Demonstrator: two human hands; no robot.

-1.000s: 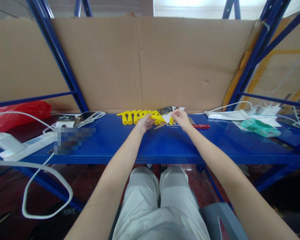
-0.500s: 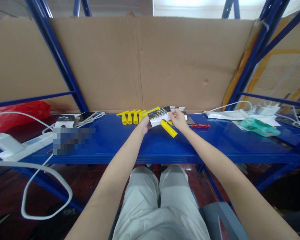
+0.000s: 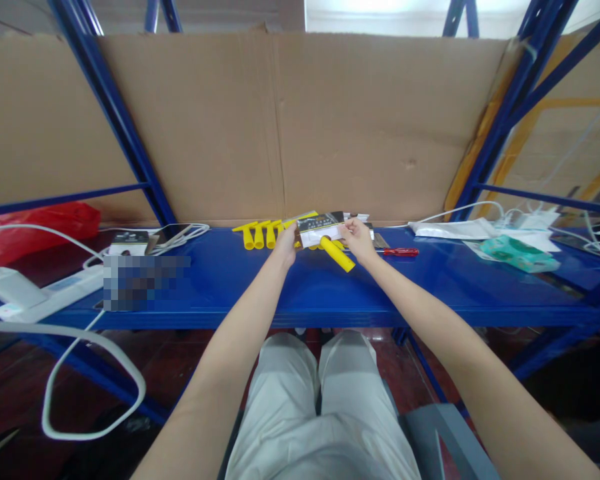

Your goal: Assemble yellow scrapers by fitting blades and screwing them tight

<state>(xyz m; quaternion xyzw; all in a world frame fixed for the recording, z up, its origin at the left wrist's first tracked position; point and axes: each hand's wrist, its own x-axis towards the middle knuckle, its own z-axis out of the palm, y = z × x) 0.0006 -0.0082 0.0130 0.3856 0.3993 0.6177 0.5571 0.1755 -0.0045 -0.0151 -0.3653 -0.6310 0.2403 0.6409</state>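
Note:
A small printed packet (image 3: 314, 236), black and white with a glossy film, is held above the blue shelf. My left hand (image 3: 286, 245) pinches its left end, and my right hand (image 3: 358, 240) grips the right end, fingers closed. A yellow handle-like tube (image 3: 340, 256) slants down from just under the packet towards me. Its upper end is covered, so I cannot tell whether it is held or lies on the shelf. Left of my left hand stand several yellow T-shaped tools (image 3: 259, 237) in a row. A screwdriver (image 3: 401, 252) with a red handle lies right of my right hand.
The blue metal shelf (image 3: 220, 287) has upright posts at both sides and a cardboard sheet (image 3: 360, 127) behind. At left are a power strip (image 3: 70, 290), cables and a red bag (image 3: 40, 230). A green soft pack (image 3: 520, 253) and white packets lie at right.
The packet has turned from a slant to nearly level. My left hand has risen slightly with its end, while my right hand has hardly moved.

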